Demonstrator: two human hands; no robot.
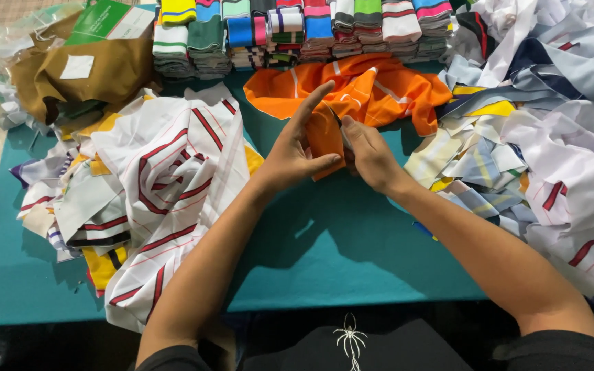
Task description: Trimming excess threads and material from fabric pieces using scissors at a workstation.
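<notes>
Head view shows us both hands meeting over the teal table (352, 247). Our left hand (295, 151) pinches a flap of orange fabric (366, 89) between thumb and extended fingers; our right hand (368, 152) grips the same flap from the other side. The flap hangs toward us, while the cloth's long axis runs left to right behind the hands. White red-striped pieces (173, 178) lie left, a mixed scrap heap (537, 117) right, folded striped stacks (297, 31) behind, a brown bag (84, 69) far left. Our right fingertips are hidden by the fabric.
</notes>
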